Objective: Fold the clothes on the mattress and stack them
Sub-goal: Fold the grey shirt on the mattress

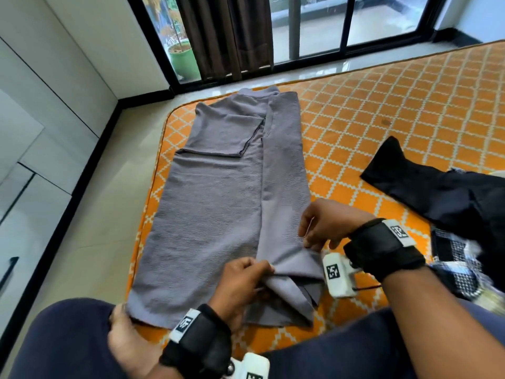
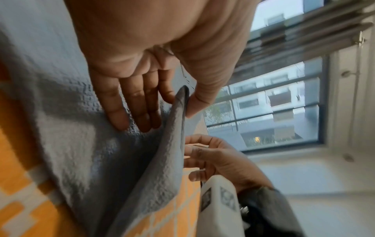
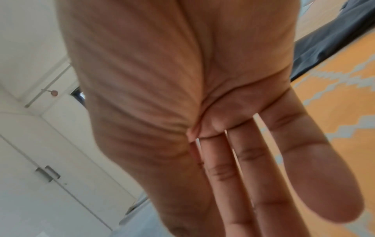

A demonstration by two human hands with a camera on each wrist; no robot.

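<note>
A grey garment (image 1: 218, 192) lies lengthwise on the orange patterned mattress (image 1: 382, 105), its right side folded over the middle and one sleeve folded across the top. At the near end my left hand (image 1: 262, 272) pinches a raised fold of the grey garment (image 2: 101, 160); in the left wrist view the left hand (image 2: 180, 109) has its thumb against the ridge and its fingers flat on the cloth. My right hand (image 1: 311, 242) pinches the folded flap's right edge just beyond. In the right wrist view the right hand (image 3: 243, 160) shows long fingers, and the pinch is hidden.
A black garment (image 1: 437, 192) and a black-and-white checked garment (image 1: 459, 263) lie on the mattress at the right. The mattress's left edge meets the pale floor (image 1: 95, 214). White cupboards (image 1: 32, 119) stand at the left and a window (image 1: 314, 23) is ahead. My knees frame the near edge.
</note>
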